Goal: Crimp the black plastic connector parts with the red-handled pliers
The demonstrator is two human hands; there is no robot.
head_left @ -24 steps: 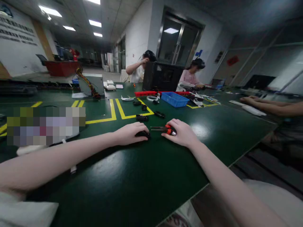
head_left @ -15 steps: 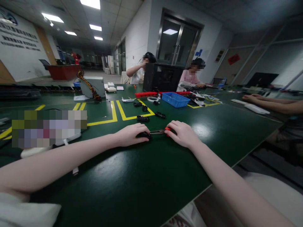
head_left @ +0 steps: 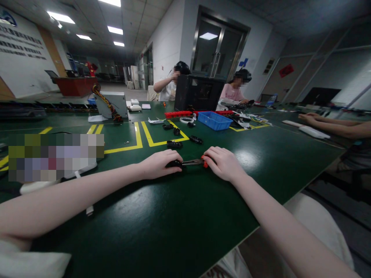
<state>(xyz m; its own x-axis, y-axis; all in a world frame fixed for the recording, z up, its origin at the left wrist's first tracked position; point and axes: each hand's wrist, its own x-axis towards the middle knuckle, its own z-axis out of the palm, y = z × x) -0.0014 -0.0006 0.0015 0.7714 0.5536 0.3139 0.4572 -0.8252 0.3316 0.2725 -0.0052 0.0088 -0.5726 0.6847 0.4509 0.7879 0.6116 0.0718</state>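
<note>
My left hand (head_left: 160, 164) is closed around a small black part (head_left: 174, 164), most of which its fingers cover. Facing it, my right hand (head_left: 223, 163) grips pliers (head_left: 193, 162) by their red-orange handle end. The metal jaws of the pliers point left and reach the black part, just above the green tabletop (head_left: 179, 224). Whether the jaws are clamped on it I cannot tell. Beyond my hands lie a black connector-like piece (head_left: 174, 144) and another such piece (head_left: 196, 139).
A blue bin (head_left: 214, 121) stands behind the black pieces, near a red strip (head_left: 178, 114) and a black computer case (head_left: 198, 92). Left are a power supply (head_left: 111, 104) with coloured wires and a white cable (head_left: 90, 210). Co-workers sit across and at the right.
The view has shifted slightly. The pliers are turned a little in my right hand, with more of the red handle showing. Both hands keep their holds.
</note>
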